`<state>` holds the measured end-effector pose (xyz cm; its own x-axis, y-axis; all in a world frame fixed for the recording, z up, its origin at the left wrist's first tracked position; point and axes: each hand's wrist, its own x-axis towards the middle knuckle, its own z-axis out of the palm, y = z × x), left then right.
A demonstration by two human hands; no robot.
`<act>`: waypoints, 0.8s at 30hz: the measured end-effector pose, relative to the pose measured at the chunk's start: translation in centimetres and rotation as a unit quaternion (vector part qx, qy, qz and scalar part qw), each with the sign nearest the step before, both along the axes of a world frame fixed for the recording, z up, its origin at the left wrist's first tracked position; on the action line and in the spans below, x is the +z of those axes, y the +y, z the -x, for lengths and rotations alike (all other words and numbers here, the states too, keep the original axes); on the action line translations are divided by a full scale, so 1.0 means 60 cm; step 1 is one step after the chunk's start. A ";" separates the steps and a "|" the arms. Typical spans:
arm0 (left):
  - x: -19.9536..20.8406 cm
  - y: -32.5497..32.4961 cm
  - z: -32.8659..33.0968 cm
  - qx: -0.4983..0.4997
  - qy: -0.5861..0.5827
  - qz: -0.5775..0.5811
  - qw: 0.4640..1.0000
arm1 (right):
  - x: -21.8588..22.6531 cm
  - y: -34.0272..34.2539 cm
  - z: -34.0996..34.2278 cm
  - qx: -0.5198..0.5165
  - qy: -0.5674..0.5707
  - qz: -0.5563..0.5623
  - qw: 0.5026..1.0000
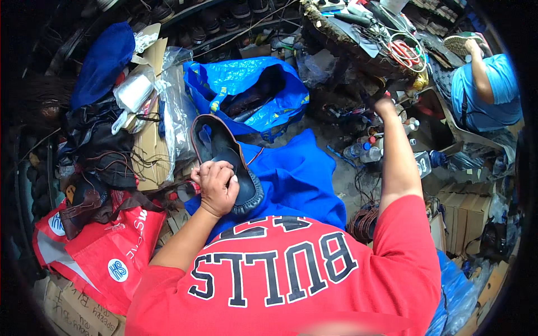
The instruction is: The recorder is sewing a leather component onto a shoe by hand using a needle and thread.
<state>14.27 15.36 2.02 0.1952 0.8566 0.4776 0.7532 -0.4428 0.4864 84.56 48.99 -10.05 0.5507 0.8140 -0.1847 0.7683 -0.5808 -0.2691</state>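
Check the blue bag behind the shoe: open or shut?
Open. The blue bag's mouth gapes, showing a dark inside with things in it.

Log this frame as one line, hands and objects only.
left hand: grips dark blue shoe on blue cloth | right hand: reaching out to cluttered bench, grip unclear | other person: far right

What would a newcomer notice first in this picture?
Probably the dark shoe at centre, which the left hand grips over a blue cloth on the lap. The right hand stretches far to the upper right, toward a cluttered workbench. A red bag lies at lower left.
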 end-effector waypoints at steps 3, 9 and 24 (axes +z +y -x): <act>0.008 -0.043 0.000 0.181 0.153 0.091 0.967 | -0.012 0.013 0.560 0.314 -0.053 0.003 0.948; 0.011 -0.015 -0.018 0.119 0.105 0.054 0.986 | 0.025 -0.040 0.461 0.380 -0.141 -0.077 0.911; 0.030 -0.023 -0.014 -0.145 0.049 0.151 0.977 | 0.296 -0.308 0.875 0.718 0.237 -0.165 0.633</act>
<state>15.12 13.99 3.81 0.4828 0.8572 0.1791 0.6672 -0.4925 0.5588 32.09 30.53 7.73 -0.8555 0.4488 0.2582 0.2269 0.7732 -0.5922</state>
